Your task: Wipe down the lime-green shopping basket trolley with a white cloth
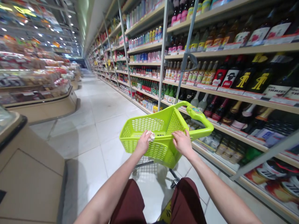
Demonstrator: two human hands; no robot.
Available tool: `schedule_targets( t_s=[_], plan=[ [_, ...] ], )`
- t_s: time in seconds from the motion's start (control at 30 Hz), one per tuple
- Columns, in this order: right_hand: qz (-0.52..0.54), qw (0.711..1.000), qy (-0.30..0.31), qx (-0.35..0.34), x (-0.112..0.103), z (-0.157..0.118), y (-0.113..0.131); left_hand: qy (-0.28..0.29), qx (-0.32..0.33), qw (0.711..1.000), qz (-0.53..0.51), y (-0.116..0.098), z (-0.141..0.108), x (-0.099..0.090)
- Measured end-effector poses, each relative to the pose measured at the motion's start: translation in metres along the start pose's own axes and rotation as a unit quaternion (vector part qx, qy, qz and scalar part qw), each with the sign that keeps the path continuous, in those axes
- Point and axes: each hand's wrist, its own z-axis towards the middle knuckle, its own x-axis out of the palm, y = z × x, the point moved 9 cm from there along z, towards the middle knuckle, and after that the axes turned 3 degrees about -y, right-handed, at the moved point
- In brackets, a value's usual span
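Apparent step: handling the lime-green perforated plastic shopping cart (161, 148), which stands beside bottle-stocked beige shelves (233, 52). Left hand (143, 142) grips a crumpled white wad (151, 136) at the near rim; right hand (182, 142) grasps the rim. Wiping onward would call for a steady right-hand brace.

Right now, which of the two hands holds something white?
The left hand, which holds a crumpled white item; the right hand shows nothing white and rests on the green cart.
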Motion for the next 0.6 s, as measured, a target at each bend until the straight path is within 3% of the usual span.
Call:
schedule_targets(
  t_s=[0.13,0.2,0.4,0.6],
  plan=[
    [-0.007,1.0,0.015,0.002,0.003,0.0,-0.001,-0.013,0.046,0.994,-0.1,-0.064,0.012,0.008],
    [-0.003,1.0,0.016,-0.002,0.002,-0.001,-0.002,-0.006,0.05,0.993,-0.111,-0.081,0.016,0.012],
    [0.009,1.0,0.015,-0.016,0.001,-0.003,-0.002,0.064,0.065,0.995,0.036,-0.071,0.009,0.014],
    [0.002,1.0,0.001,0.017,0.005,0.001,0.009,0.074,0.049,0.995,0.049,-0.081,0.005,0.018]
  ],
)
